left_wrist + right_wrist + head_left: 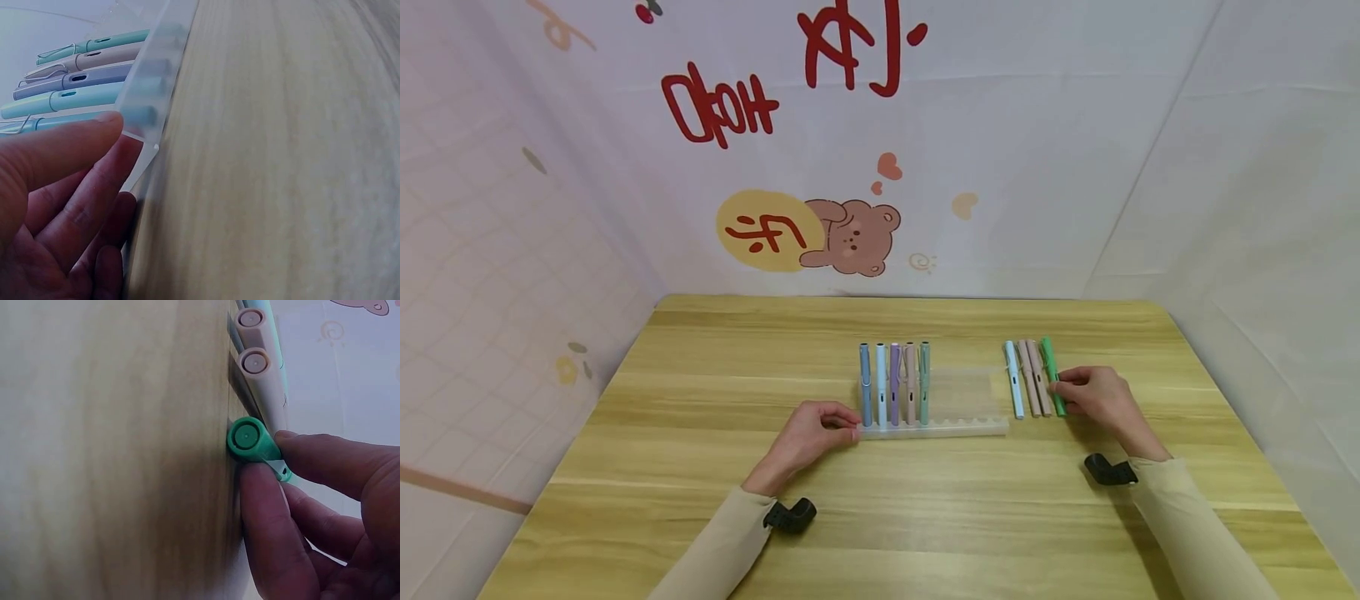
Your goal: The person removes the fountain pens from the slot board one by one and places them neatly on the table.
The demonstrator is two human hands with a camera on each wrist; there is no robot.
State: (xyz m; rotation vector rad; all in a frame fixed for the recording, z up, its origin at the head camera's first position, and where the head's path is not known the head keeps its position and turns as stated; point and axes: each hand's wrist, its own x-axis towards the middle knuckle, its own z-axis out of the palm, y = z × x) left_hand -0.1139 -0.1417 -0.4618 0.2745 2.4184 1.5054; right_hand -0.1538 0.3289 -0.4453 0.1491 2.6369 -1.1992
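A clear plastic pen stand (955, 430) holds several upright pens in its left half, among them a purple pen (895, 383) and a sage-green pen (924, 383). My left hand (811, 433) pinches the left end of the stand between thumb and fingers. At the right, my right hand (1099, 398) pinches a bright green pen (1051, 367) lying on the table; in the right wrist view its round end (246, 436) faces the camera, with thumb and forefinger on either side of the barrel. Beside it lie two taupe pens (1033, 379) and a light blue pen (1014, 379).
The wooden table (925, 517) meets a white printed cloth backdrop (1000, 167) at its far edge, with cloth at both sides too. Empty notches line the right half of the stand. Each wrist wears a black camera mount (790, 516).
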